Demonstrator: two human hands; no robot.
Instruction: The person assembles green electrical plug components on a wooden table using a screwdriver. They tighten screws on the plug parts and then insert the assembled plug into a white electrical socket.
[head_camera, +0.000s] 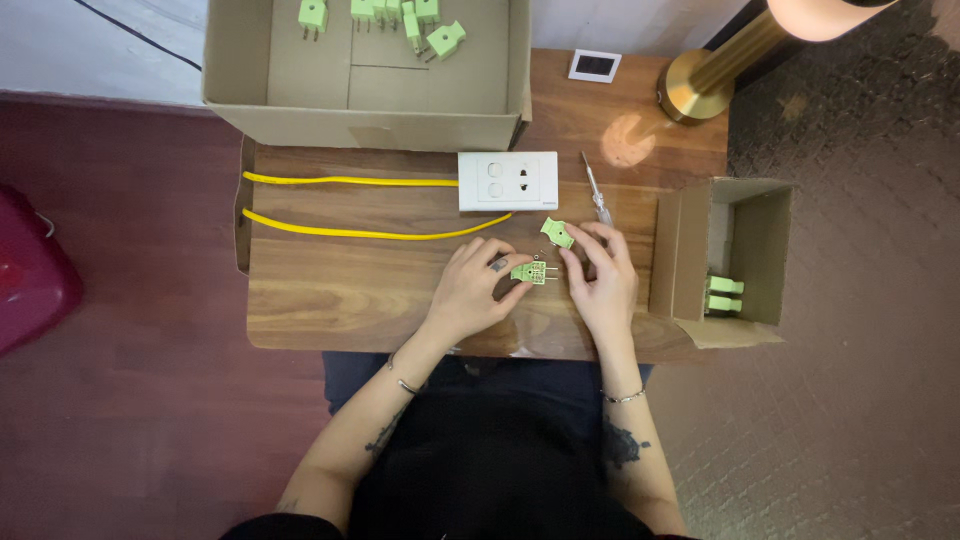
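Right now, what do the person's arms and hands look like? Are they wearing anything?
Both forearms are bare, with no sleeves reaching them. The left hand has a dark ring on one finger, a thin bracelet at the wrist and a dark tattoo along the forearm. The right hand has a thin bracelet at the wrist and a dark tattoo just below it.

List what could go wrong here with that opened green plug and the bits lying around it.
1. The left hand pins the opened green plug with fingertips only; it might skid on the smooth wooden table.
2. Its loose cover lies just beyond the right hand and could get knocked away.
3. The screwdriver rests close above the fingers and may roll if brushed.
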